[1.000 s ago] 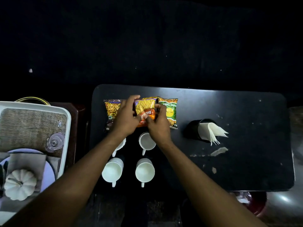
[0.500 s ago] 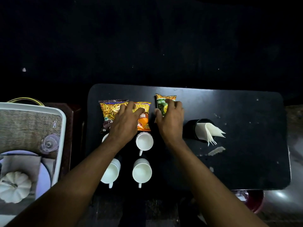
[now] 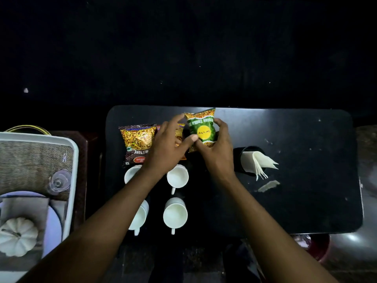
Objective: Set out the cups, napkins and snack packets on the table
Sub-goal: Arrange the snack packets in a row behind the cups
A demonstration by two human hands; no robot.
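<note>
Green packet (image 3: 202,129) raised over bench (image 3: 285,139), pinched by both hands: left hand (image 3: 169,144), right hand (image 3: 216,148). Best lowered flat just right of orange packet (image 3: 180,131), clear of napkin holder (image 3: 244,158), edges aligned.

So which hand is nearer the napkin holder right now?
Right. The right hand grips the green packet just left of the napkin holder; the left hand sits farther left, over the orange packet.

The dark worktop (image 3: 306,201) holds a brown snack packet (image 3: 137,145) just left of the left-hand fingers (image 3: 173,123), four white cups (image 3: 175,215) below the fingers, and a black holder (image 3: 238,160) with white napkins (image 3: 258,163) right of the right-hand fingers (image 3: 221,124).
</note>
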